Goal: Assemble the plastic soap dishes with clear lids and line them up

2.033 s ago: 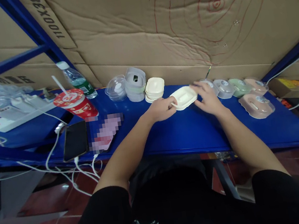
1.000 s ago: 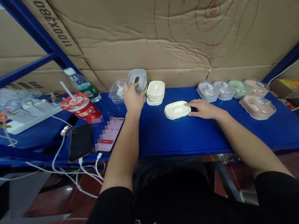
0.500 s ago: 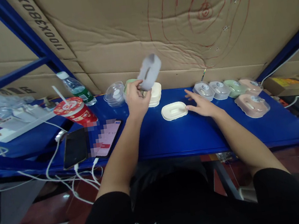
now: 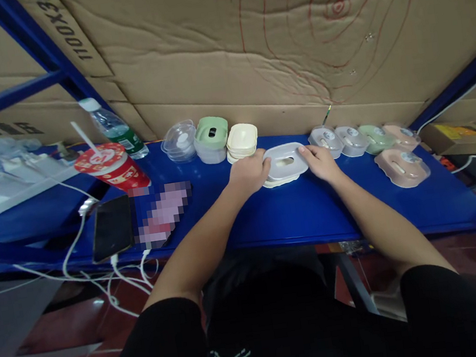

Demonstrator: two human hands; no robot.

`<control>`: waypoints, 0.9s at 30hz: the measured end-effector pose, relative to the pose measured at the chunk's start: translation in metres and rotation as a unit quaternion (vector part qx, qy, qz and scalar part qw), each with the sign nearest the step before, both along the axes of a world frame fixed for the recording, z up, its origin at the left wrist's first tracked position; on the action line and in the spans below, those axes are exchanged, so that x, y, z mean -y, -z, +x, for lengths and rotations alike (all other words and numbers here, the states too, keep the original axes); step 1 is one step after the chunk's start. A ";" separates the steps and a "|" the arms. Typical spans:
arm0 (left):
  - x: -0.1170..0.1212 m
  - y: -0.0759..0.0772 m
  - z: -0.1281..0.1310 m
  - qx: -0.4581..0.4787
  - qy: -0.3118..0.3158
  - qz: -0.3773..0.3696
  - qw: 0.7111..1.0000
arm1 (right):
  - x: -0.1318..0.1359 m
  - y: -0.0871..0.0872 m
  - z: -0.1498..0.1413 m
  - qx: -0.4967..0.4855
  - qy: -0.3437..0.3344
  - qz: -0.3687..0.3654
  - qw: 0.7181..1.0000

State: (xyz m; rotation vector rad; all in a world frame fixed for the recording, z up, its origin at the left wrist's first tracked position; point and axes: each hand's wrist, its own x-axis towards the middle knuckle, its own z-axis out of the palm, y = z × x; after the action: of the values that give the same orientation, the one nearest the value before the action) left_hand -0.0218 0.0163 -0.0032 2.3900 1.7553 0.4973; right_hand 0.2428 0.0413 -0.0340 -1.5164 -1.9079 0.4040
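A pale grey plastic shell [image 4: 292,168] with an oval opening lies over the cream oval tray [image 4: 282,183] on the blue table. My left hand [image 4: 248,174] grips its left end, fingers curled round the edge. At the other end, my right hand [image 4: 322,162] holds it with the thumb on top and the other fingers largely hidden below. The tray's front rim shows beneath the shell; whether the two are pressed together I cannot tell. Behind my left hand stand a stack of cream trays [image 4: 242,138] and a stack topped by a green slotted shell [image 4: 210,128].
Clear plastic covers [image 4: 179,143] stand farther left, near a water bottle [image 4: 118,130] and a red cup [image 4: 115,169] with a straw. Two phones with white cables lie front left. Several covered boxes, including a pink one [image 4: 402,168], sit at the right. Cardboard [image 4: 184,50] walls the back.
My left hand has brought the grey shell down and right from the air onto the cream tray. My right hand, spread beside the tray before, now grips the shell's right end.
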 end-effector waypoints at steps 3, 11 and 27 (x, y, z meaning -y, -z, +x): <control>-0.007 0.007 -0.002 -0.025 -0.019 -0.019 0.999 | -0.003 0.004 -0.006 0.019 -0.022 -0.032 0.999; -0.015 0.023 -0.001 -0.070 -0.001 -0.084 0.994 | -0.013 0.015 -0.007 0.142 -0.011 -0.056 0.988; -0.062 0.005 -0.129 0.208 -0.309 0.193 0.908 | -0.016 0.019 -0.002 0.168 -0.047 -0.055 0.983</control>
State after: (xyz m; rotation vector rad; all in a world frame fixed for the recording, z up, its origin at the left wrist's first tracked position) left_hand -0.1512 0.0787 -0.0082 1.6522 2.3185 1.4282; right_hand 0.2407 0.0570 -0.0531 -1.6539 -2.2574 0.3134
